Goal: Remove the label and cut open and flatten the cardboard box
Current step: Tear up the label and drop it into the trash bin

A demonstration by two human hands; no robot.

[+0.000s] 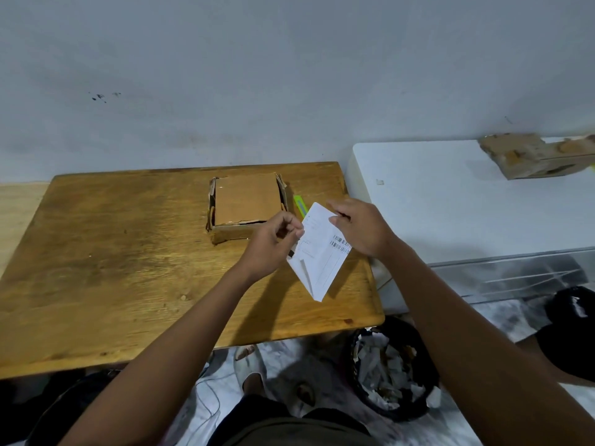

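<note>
While we hold the label [322,252] up over the right part of the wooden table [128,252], both our hands are pinching it: the left hand [273,243] nips its left edge between fingertips and thumb, and the right hand [360,226] grips its upper right corner. The label is a white sheet with a barcode, partly folded, its lower point hanging free above the tabletop. The cardboard box [246,207] sits behind it near the table's far edge, still upright with torn flaps around its top. A green cutter [300,204] lies just beside the box's right side, partly hidden behind the label. Below the table's near right corner stands a dark bin [389,371] filled with torn paper scraps. To the right is a white surface [450,201], well apart from the box, with another worn piece of cardboard [534,159] on its far end. A pale wall [257,75] with a few dark marks rises behind the table.
</note>
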